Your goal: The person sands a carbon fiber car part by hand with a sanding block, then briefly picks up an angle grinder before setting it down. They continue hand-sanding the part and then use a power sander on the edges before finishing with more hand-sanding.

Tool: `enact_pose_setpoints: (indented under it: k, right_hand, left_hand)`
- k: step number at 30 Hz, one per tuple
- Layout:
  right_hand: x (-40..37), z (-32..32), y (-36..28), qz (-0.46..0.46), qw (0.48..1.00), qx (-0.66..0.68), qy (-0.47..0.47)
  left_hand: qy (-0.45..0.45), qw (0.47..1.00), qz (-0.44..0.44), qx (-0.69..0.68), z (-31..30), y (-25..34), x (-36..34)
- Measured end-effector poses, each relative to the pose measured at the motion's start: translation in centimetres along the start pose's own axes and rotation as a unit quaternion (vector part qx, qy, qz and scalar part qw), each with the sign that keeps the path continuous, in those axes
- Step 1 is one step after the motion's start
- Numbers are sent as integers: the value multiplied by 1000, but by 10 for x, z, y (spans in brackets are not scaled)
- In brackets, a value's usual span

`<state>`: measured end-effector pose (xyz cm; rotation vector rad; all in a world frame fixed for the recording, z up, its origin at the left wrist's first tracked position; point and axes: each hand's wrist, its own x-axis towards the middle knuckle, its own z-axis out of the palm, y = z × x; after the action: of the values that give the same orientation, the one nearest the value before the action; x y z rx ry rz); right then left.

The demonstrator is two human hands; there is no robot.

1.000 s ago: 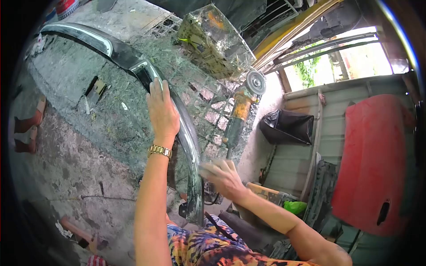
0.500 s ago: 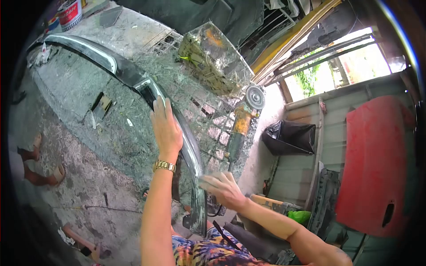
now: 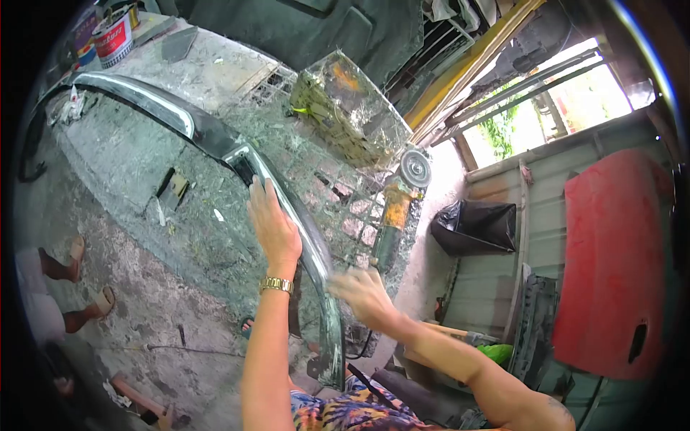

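A long curved dark part (image 3: 208,136) with whitish patches, like a car bumper, lies across the dusty work surface and runs toward my body. My left hand (image 3: 276,228), with a gold watch (image 3: 276,284) at the wrist, rests on it near a rectangular opening, fingers stretched. My right hand (image 3: 364,293) is at the part's edge lower down, blurred by motion. Whether anything is under its fingers is hidden. Right of the part lies an angle grinder (image 3: 396,215) with a round disc.
A taped box (image 3: 345,108) stands behind the grinder. At the upper left are paint cans (image 3: 113,39). A black bag (image 3: 474,226) and a red panel (image 3: 611,266) are on the right. Another person's feet (image 3: 90,305) show at left.
The view has shifted a little, so the scene sits slightly lower and to the right. My left hand stays on the part; my right hand is still at its edge, more blurred.
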<state>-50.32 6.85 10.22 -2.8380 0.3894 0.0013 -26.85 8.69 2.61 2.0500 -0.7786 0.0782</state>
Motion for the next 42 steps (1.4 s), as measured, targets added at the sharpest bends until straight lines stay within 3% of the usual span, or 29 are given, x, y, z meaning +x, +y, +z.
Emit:
enact_pose_setpoints:
  k: [2, 4, 5, 9, 12, 13, 15, 19, 23, 26, 30, 36, 39, 40, 42]
  right_hand:
    - [1, 0, 7, -18, 998, 53, 26]
    - [54, -12, 19, -22, 999, 45, 4]
    - [81, -14, 23, -33, 997, 64, 37]
    - [16, 6, 5, 0, 1000, -20, 12]
    - [-33, 0, -6, -21, 999, 33, -19]
    - [-9, -6, -4, -31, 998, -18, -42]
    - [17, -15, -4, -19, 1000, 4, -20]
    - [-33, -7, -20, -20, 999, 44, 16]
    - [10, -14, -8, -13, 1000, -14, -1]
    - [-43, -1, -23, -2, 1000, 15, 14]
    - [-14, -12, -29, 29, 999, -6, -42]
    - [-30, -40, -40, 22, 999, 27, -8]
    - [-22, -83, -33, 143, 983, 69, 90]
    - [-27, -90, -30, 145, 983, 64, 97]
    - [-46, -100, -22, 232, 949, 142, 160]
  left_hand:
    - [-7, 1000, -13, 2, 0, 1, 2]
    - [8, 1000, 7, -20, 1, 0, -1]
    - [9, 1000, 5, -19, 1, 1, -2]
    - [0, 1000, 12, -11, 1, -5, 1]
    - [-6, 1000, 7, -11, 1, -3, -3]
    - [4, 1000, 16, -11, 0, -3, -3]
    - [18, 999, 26, -11, 2, -4, -3]
    - [5, 1000, 17, -1, -1, -3, 3]
    - [13, 1000, 13, 3, 1, -1, -5]
    - [5, 1000, 16, 9, -2, -3, 0]
    - [18, 1000, 14, 10, 1, -1, -3]
    - [1, 1000, 9, 0, 1, -3, -2]
    - [2, 1000, 7, 10, 6, -6, -2]
    - [5, 1000, 14, 5, 7, -7, -1]
    - [-6, 1000, 12, 11, 6, -8, -3]
